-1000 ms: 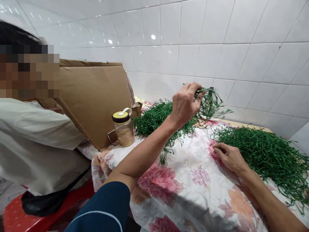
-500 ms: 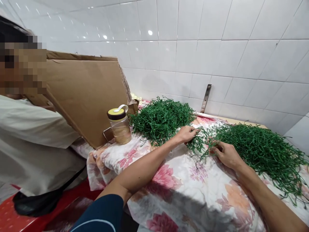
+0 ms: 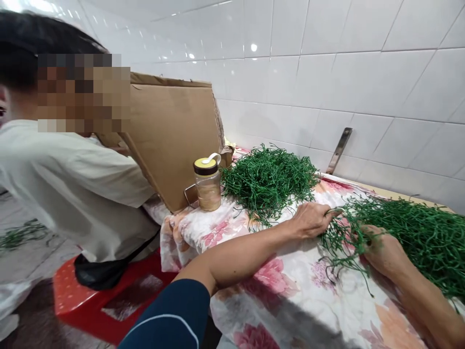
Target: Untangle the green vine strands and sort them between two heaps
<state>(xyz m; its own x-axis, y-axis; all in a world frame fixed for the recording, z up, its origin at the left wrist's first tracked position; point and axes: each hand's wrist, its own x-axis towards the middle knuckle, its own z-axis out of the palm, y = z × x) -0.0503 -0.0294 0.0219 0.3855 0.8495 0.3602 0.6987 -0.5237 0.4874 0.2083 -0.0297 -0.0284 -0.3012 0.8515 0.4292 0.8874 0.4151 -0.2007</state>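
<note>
My left hand is closed in a pinch on some thin green strands, which look like artificial stems. Close to it on the right, my right hand has its fingers closed on the same loose cluster of green strands. The cluster spreads between both hands, just over the flowered cloth. One tangled heap of green strands lies beyond my left hand. Another, longer heap lies beside and behind my right hand. My fingertips are partly hidden among the strands.
A jar with a yellow lid stands left of the heap, before an upright cardboard sheet. A person in a pale shirt sits on a red stool. A metal strip leans against the tiled wall.
The view has turned left, so everything shows further right and more of the seated person appears. Both hands still hold strands, and the cluster between them now hangs more spread out.
</note>
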